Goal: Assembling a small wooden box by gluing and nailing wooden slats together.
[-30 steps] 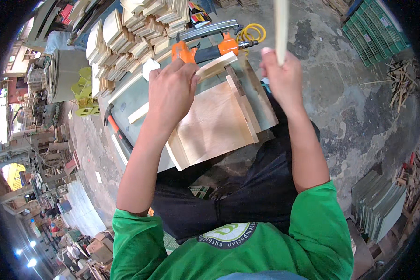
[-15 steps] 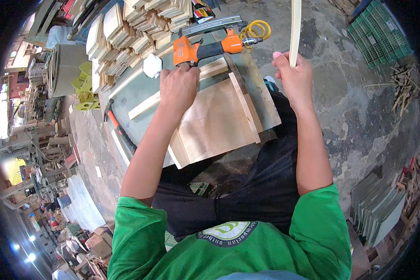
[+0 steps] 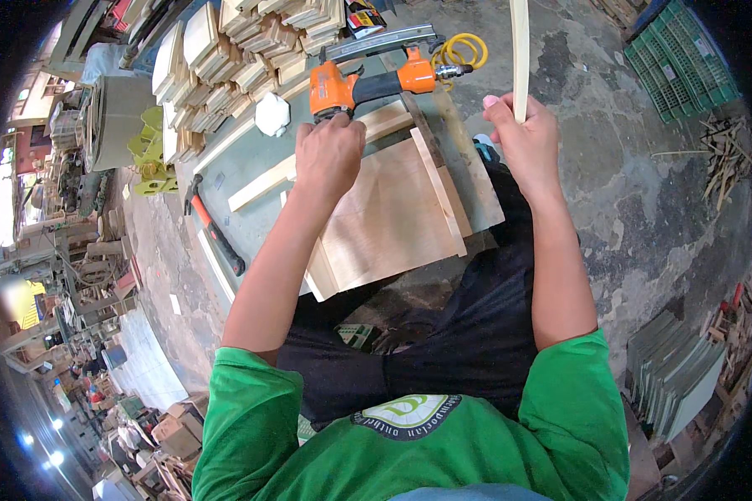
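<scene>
Over the left part of a thin plywood panel (image 3: 393, 217), my left hand (image 3: 330, 154) is closed with its knuckles up, just below the nose of an orange nail gun (image 3: 376, 85). Whatever its fingers grip is hidden beneath them. Wooden strips edge the panel, including a right-hand strip (image 3: 440, 192). My right hand (image 3: 526, 146), raised at the right, is closed around the lower end of a long pale wooden strip (image 3: 520, 54) that points away from me. Another loose wood strip (image 3: 259, 185) lies left of my left hand.
A green-grey work board (image 3: 476, 184) bears the panel, a hammer (image 3: 215, 225) and a white faceted object (image 3: 272, 114). Stacked wood pieces (image 3: 217, 67) stand at the far left. A yellow hose (image 3: 468, 52) coils behind the nail gun. A green crate (image 3: 681, 63) sits far right.
My left hand has shifted slightly to the right. My right hand and its wooden strip have moved a little to the left. The nail gun and panel stay in place.
</scene>
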The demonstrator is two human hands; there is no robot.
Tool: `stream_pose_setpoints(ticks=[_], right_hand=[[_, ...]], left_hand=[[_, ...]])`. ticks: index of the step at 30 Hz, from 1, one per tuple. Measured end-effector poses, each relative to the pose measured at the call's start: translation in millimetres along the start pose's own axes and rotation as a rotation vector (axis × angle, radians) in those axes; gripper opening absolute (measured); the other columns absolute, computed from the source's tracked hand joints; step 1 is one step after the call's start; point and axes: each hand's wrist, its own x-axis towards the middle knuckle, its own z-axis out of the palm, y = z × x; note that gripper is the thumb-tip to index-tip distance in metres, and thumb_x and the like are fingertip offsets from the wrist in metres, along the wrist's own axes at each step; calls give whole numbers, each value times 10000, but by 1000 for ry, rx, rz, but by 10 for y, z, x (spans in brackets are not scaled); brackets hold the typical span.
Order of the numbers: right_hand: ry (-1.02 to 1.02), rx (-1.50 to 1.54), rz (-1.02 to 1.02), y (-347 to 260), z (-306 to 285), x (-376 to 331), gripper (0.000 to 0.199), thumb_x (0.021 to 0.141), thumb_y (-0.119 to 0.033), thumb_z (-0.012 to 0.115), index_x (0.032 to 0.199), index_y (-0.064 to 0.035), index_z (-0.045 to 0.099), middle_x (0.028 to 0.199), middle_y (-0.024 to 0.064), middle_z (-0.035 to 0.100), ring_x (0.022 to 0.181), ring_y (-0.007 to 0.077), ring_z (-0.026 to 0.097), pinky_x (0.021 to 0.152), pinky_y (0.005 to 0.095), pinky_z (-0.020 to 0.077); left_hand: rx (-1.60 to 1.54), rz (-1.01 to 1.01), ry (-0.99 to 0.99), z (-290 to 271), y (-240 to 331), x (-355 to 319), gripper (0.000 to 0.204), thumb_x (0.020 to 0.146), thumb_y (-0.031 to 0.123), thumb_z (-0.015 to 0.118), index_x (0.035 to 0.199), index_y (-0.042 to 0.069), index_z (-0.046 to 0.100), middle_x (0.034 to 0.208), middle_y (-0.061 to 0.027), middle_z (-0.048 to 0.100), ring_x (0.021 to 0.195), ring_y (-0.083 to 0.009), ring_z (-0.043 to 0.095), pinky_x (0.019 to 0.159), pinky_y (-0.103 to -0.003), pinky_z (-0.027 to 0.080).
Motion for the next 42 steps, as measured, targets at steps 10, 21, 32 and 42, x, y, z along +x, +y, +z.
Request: stream_pose_setpoints(ticks=[10,21,32,42], right_hand=[[-320,-239,-40,-221,34,-268,371,832,-327,810,959,-13,660,709,-3,589,639,97,512,584,278,453],[-632,-614,66,-357,247,-552,351,794,-192,738,1074,15,696,910,139,727,816,212,692,759,336,521],[-458,-520,13,-200,356,-484,306,812,-186,682,1029,28,711,888,180,721,797,268,715,749,368,534],[-425,-553,-69,-202,372,-463,310,806,-189,682,1043,6,719,912,189,708,823,295,708,757,376,528]], left_hand=[[-394,-269,304,-319,-64,-397,337,851,225,727,1150,84,656,1053,-122,666,995,-306,647,859,-435,491],[-983,-802,45,-98,62,-1748,462,846,207,691,1230,-25,582,1094,-210,641,961,-343,654,870,-430,514],[-919,-746,135,-68,-12,-1562,247,841,124,529,1005,-47,598,966,-274,631,951,-461,594,859,-504,477],[-822,-732,114,-68,-9,-1505,260,844,105,512,1047,-40,587,976,-264,621,969,-451,585,877,-504,470]])
